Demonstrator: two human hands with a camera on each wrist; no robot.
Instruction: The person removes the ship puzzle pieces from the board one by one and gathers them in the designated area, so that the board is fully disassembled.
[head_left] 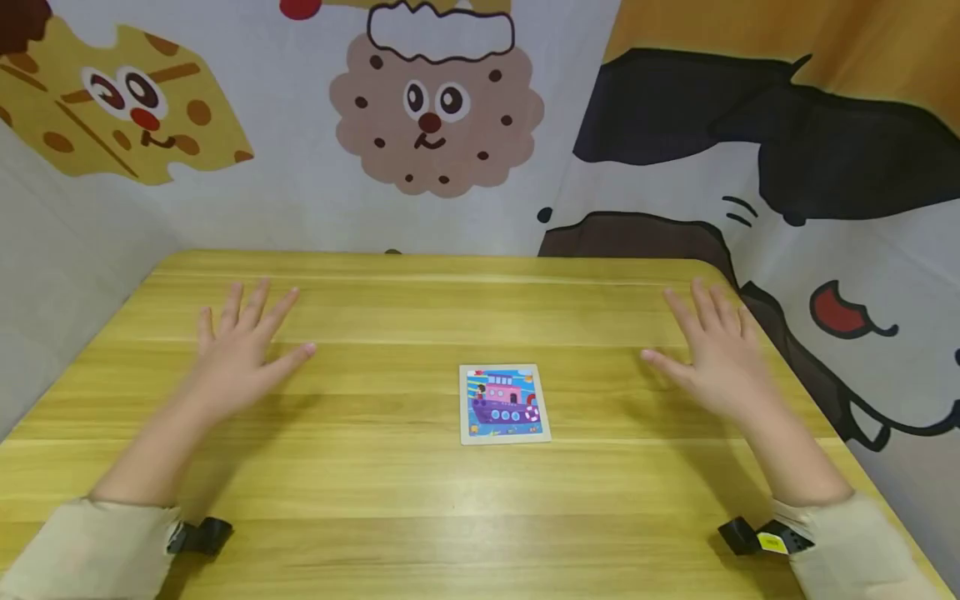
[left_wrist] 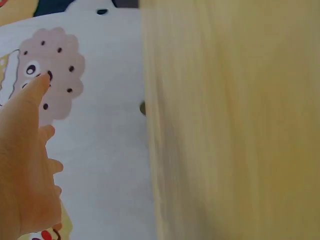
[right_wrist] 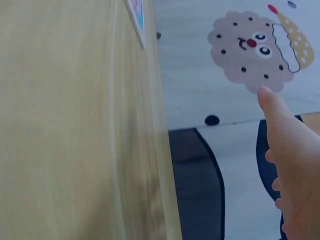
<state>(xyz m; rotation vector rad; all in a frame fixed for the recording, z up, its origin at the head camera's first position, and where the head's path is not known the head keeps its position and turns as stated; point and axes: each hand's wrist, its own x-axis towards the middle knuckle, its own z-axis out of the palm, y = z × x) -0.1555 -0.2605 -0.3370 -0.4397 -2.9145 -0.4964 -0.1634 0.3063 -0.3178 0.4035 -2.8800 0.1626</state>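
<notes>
**Fingers (head_left: 277, 313) spread, picture board (head_left: 504, 404) lying between**

My left hand (head_left: 243, 362) and right hand (head_left: 720, 367) are hovering over the desk (head_left: 420, 525), fingers straight and fanned, gripping nothing. The board is lying flat on the desk between them, well apart from both, its boat picture (head_left: 504, 410) facing up inside a pale border (head_left: 463, 408). I'm judging it light and stiff, probably card or thin wood, so it is likely asking little force. Its face is looking smooth; fingers pressing there might be sliding. Lying so flat, it is offering little to pinch, so I'm favouring the border's left and right edges, away from the picture. Beyond the desk's far edge, a cartoon-printed backdrop (head_left: 262, 212) is standing.
</notes>
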